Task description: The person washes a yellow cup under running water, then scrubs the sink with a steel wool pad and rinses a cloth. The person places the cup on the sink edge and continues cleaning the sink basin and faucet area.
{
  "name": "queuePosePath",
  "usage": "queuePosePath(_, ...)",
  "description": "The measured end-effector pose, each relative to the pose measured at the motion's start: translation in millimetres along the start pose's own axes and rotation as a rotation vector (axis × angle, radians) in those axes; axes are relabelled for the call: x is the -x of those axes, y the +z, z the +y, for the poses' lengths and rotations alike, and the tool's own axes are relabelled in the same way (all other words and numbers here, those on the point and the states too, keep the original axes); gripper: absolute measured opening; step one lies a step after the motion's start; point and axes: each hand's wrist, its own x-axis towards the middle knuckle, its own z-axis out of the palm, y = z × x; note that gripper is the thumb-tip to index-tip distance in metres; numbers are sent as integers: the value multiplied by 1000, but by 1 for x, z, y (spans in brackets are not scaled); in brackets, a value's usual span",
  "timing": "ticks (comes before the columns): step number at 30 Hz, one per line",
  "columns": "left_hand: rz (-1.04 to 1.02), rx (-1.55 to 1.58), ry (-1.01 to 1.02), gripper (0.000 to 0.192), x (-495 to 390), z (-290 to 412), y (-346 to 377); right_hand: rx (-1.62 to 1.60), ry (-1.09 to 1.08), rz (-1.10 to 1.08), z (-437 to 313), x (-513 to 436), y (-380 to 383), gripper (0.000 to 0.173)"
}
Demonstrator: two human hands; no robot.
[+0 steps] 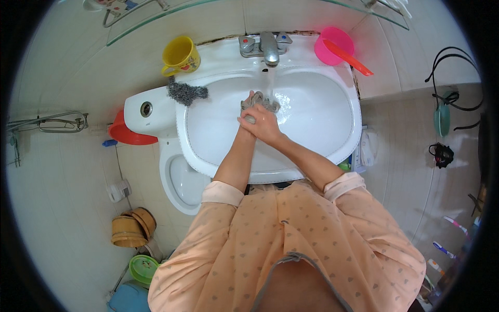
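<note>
Water runs from the chrome faucet [269, 48] into the white washbasin [315, 113]. Just left of the stream, a bunched grey cloth [259, 100] lies between my hands. My left hand [249, 99] is beneath it, mostly covered, with a fingertip showing at the top. Over the cloth and the left wrist lies my right hand [263, 121], its fingers bent onto the cloth. A dark grey scouring pad [186, 93] rests on the basin's left rim, below a yellow mug [180, 54]. At the back right, a pink cup [331, 48] has a red-orange handle-like piece [347, 57] across it.
A glass shelf [156, 19] spans the wall above the faucet. To the left stand a white toilet [171, 171] and a red basin [130, 130]. Wooden buckets [130, 230] and a green container [143, 269] are lower left. Black cables [454, 78] hang at the right wall.
</note>
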Motion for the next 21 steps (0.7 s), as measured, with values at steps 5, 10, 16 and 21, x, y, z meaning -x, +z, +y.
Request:
queuePosePath(5, 327, -183, 205, 21, 16, -4, 30, 151, -63, 159, 46, -28, 9, 17)
queuePosePath(10, 294, -385, 285, 11, 32, 0, 63, 346, 263, 108, 82, -53, -36, 34)
queuePosePath(16, 279, -708, 287, 18, 42, 34, 77, 469, 158, 193, 92, -55, -119, 37)
queuePosePath(21, 321, -924, 220, 29, 55, 36, 66, 873, -263, -1, 119, -10, -188, 23)
